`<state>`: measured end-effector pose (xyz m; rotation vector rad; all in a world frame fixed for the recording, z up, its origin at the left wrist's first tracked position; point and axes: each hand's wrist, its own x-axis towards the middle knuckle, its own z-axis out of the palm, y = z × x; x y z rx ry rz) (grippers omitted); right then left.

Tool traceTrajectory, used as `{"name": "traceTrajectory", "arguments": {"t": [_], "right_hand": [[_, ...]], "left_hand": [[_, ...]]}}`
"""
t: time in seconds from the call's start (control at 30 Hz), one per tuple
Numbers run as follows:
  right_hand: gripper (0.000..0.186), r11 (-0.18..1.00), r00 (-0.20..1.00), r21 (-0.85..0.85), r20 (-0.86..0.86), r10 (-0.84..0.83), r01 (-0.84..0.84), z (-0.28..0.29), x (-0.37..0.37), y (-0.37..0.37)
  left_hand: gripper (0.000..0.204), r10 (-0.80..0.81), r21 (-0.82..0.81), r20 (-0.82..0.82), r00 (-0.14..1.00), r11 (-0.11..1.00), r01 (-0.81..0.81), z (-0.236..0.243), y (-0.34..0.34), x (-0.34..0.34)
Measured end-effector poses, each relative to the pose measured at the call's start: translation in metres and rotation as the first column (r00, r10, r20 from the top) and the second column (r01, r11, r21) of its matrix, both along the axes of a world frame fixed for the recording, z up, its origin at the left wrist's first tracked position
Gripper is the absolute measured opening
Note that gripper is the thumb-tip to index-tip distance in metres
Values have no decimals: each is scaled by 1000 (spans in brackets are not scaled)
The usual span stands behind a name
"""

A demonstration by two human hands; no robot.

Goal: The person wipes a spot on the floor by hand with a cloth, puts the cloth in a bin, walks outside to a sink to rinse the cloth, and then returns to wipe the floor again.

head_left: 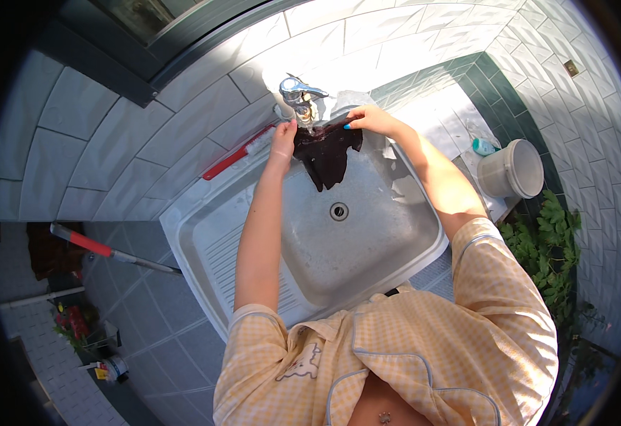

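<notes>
Lying at ten o'clock from the drain (339, 211), a red-handled brush (234, 157) comes first; at eleven, the left hand (283, 148) pinches one upper corner of the cloth (332, 160), a maroon-black piece with an uneven lower edge, hanging into the sink (389, 245) at twelve, below the tap (300, 92); toward one, the right hand (371, 120) grips its other corner; at two, a teal-and-white container (485, 147) bears markings too small to read
</notes>
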<state>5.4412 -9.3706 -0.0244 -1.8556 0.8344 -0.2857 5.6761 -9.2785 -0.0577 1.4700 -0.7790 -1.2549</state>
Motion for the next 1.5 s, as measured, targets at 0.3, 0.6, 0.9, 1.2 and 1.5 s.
{"name": "traceTrajectory", "arguments": {"t": [0.3, 0.6, 0.9, 1.2, 1.5], "right_hand": [[25, 905, 973, -361, -42, 227, -226, 11, 90, 41], [23, 699, 973, -678, -123, 198, -228, -2, 86, 10], [22, 908, 984, -418, -151, -91, 20, 22, 42, 4], [37, 944, 997, -322, 50, -63, 76, 45, 24, 13], [29, 949, 978, -314, -198, -59, -7, 51, 43, 11]], "left_hand": [[23, -347, 115, 327, 879, 938, 328, 25, 43, 43], [25, -5, -175, 584, 812, 976, 132, 9, 43, 61], [18, -9, -233, 437, 900, 965, 122, 17, 30, 26], [26, -219, -208, 250, 943, 939, 273, 7, -20, -52], [24, -320, -434, -419, 850, 893, 122, 10, -3, -52]]}}
